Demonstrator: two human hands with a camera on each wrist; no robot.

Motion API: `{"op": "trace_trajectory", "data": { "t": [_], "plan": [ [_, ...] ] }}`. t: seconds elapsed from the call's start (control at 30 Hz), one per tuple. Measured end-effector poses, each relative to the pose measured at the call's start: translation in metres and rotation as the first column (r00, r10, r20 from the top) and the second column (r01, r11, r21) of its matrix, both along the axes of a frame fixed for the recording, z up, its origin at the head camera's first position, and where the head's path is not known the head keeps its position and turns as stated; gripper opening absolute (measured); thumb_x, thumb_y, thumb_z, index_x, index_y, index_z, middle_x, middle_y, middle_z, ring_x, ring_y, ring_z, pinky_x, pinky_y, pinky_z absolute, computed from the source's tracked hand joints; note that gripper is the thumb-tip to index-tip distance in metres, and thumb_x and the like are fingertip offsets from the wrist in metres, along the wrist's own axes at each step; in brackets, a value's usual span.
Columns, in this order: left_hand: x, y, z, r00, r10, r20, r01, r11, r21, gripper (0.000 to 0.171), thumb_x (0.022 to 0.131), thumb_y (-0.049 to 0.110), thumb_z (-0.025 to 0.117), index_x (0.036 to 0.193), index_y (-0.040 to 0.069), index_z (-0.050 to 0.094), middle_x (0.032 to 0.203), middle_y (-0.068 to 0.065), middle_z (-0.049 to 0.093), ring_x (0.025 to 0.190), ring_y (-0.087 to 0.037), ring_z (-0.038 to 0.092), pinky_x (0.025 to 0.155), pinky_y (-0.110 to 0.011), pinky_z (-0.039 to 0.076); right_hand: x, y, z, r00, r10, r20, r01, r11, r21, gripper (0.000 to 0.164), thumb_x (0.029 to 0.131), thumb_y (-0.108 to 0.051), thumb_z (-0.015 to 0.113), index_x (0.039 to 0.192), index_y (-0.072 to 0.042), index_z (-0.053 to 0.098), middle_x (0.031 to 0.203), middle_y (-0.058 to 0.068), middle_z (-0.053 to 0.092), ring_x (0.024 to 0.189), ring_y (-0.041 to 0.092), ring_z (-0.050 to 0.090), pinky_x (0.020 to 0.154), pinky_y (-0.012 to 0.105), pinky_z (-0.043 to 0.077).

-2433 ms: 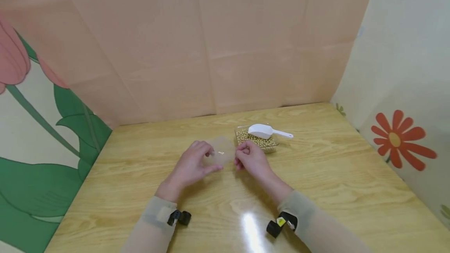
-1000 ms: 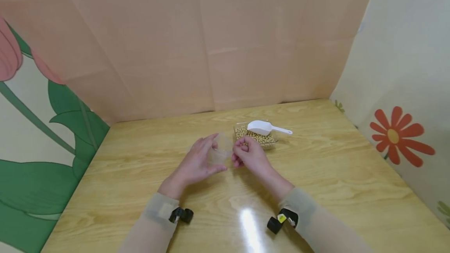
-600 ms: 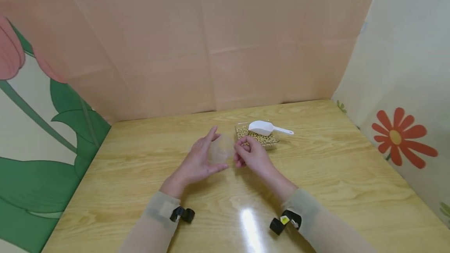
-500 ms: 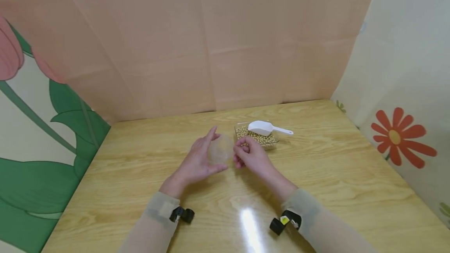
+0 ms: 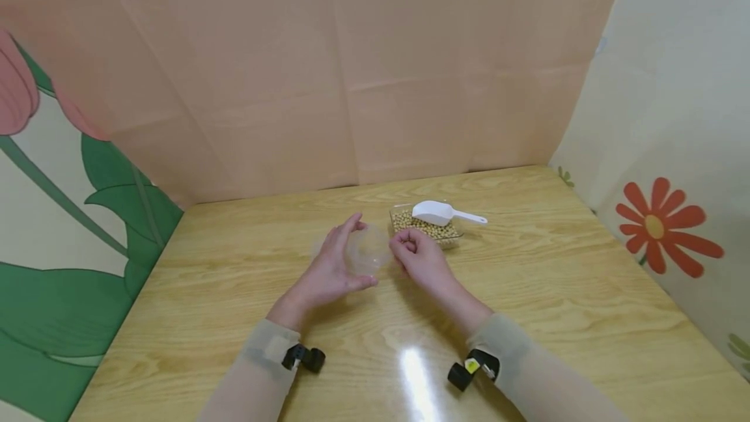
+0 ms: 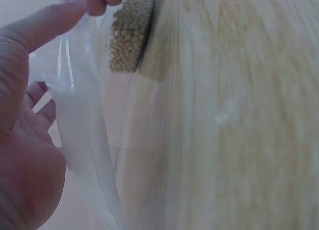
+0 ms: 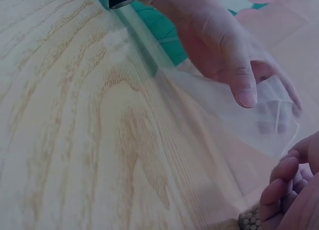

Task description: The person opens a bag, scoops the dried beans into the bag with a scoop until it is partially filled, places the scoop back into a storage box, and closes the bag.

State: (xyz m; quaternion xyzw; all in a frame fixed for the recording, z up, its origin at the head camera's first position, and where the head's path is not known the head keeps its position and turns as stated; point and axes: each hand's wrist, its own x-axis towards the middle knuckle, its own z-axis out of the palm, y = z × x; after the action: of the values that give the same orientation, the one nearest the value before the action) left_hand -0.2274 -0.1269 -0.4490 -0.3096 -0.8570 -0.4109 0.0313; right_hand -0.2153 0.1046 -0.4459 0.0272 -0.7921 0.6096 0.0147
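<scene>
A thin clear plastic bag [image 5: 368,249] hangs between the two hands above the table, its mouth spread into a rounded shape. My left hand [image 5: 331,266] curves around it, thumb on the near side and fingers on the far side, in a wide C. In the left wrist view the bag [image 6: 82,125] drapes down past the thumb. My right hand [image 5: 423,258] pinches the bag's edge between thumb and curled fingers; in the right wrist view the bag [image 7: 234,108] stretches towards those fingertips. Just behind the right hand stands a clear box [image 5: 459,236] of pale round beans.
A white scoop [image 5: 435,212] lies across the box of beans [image 5: 404,220], its handle sticking out to the right. The wooden table [image 5: 246,266] ends at a pink backdrop [image 5: 293,83], with a flower-painted wall [image 5: 662,116] on the right.
The bag looked flatter at first; its mouth is now spread rounder. My left fingers and thumb have parted wider. The right hand has hardly moved; box and scoop stay in place.
</scene>
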Motion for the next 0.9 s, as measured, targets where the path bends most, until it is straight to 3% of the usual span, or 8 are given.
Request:
{"op": "trace_trajectory", "data": {
  "t": [0.17, 0.4, 0.53, 0.63, 0.77, 0.9],
  "plan": [
    [0.000, 0.001, 0.001, 0.999, 0.009, 0.035, -0.008, 1.000, -0.024, 0.123, 0.084, 0.025, 0.101, 0.177, 0.016, 0.021, 0.172, -0.002, 0.042, 0.159, -0.028, 0.033, 0.132, -0.054, 0.022, 0.000, -0.001, 0.000, 0.998, -0.051, -0.027, 0.052, 0.998, 0.034, 0.011, 0.107, -0.013, 0.070, 0.107, -0.002, 0.074, 0.068, -0.006, 0.057, 0.062, 0.009, 0.049, 0.056, 0.021, 0.040],
    [0.002, 0.004, 0.002, 0.993, 0.034, 0.115, -0.027, 0.998, -0.062, 0.119, 0.086, 0.033, 0.098, 0.177, 0.017, 0.022, 0.176, -0.003, 0.037, 0.164, -0.034, 0.025, 0.132, -0.057, 0.021, -0.001, 0.000, -0.003, 0.999, -0.028, -0.026, 0.028, 1.000, -0.013, 0.012, 0.107, -0.013, 0.070, 0.107, 0.000, 0.072, 0.066, -0.004, 0.056, 0.058, 0.009, 0.049, 0.053, 0.021, 0.040],
    [0.002, 0.005, 0.001, 0.996, 0.042, 0.080, -0.036, 0.997, -0.070, 0.118, 0.085, 0.031, 0.099, 0.175, 0.014, 0.025, 0.175, -0.006, 0.038, 0.162, -0.032, 0.029, 0.133, -0.056, 0.021, -0.002, 0.005, -0.004, 1.000, -0.004, -0.026, 0.004, 1.000, 0.014, 0.014, 0.109, -0.016, 0.071, 0.112, -0.002, 0.072, 0.067, -0.003, 0.057, 0.059, 0.010, 0.050, 0.054, 0.022, 0.041],
    [0.001, 0.005, -0.001, 0.998, 0.045, 0.038, -0.041, 0.995, -0.089, 0.116, 0.086, 0.030, 0.098, 0.174, 0.012, 0.026, 0.174, -0.008, 0.038, 0.163, -0.031, 0.028, 0.135, -0.053, 0.013, -0.002, 0.015, 0.001, 0.998, 0.001, -0.069, 0.008, 0.992, 0.128, 0.015, 0.109, -0.021, 0.072, 0.114, -0.007, 0.073, 0.070, -0.003, 0.057, 0.062, 0.012, 0.051, 0.057, 0.025, 0.042],
    [0.001, 0.004, -0.001, 0.999, 0.045, 0.016, -0.044, 0.994, -0.098, 0.114, 0.086, 0.028, 0.098, 0.173, 0.009, 0.027, 0.173, -0.010, 0.040, 0.163, -0.033, 0.029, 0.135, -0.054, 0.006, -0.003, 0.035, 0.016, 0.984, -0.003, -0.180, 0.063, 0.943, 0.328, 0.012, 0.109, -0.024, 0.071, 0.112, -0.013, 0.073, 0.077, -0.002, 0.060, 0.068, 0.016, 0.054, 0.062, 0.033, 0.044],
    [0.003, 0.003, 0.003, 0.995, 0.068, 0.075, -0.061, 0.994, -0.090, 0.114, 0.088, 0.030, 0.096, 0.175, 0.015, 0.025, 0.174, -0.006, 0.040, 0.166, -0.041, 0.018, 0.134, -0.058, 0.003, -0.009, 0.063, 0.031, 0.958, 0.006, -0.288, 0.149, 0.845, 0.513, 0.013, 0.110, -0.027, 0.070, 0.111, -0.014, 0.073, 0.084, -0.001, 0.066, 0.072, 0.019, 0.060, 0.065, 0.039, 0.047]
  ]
}}
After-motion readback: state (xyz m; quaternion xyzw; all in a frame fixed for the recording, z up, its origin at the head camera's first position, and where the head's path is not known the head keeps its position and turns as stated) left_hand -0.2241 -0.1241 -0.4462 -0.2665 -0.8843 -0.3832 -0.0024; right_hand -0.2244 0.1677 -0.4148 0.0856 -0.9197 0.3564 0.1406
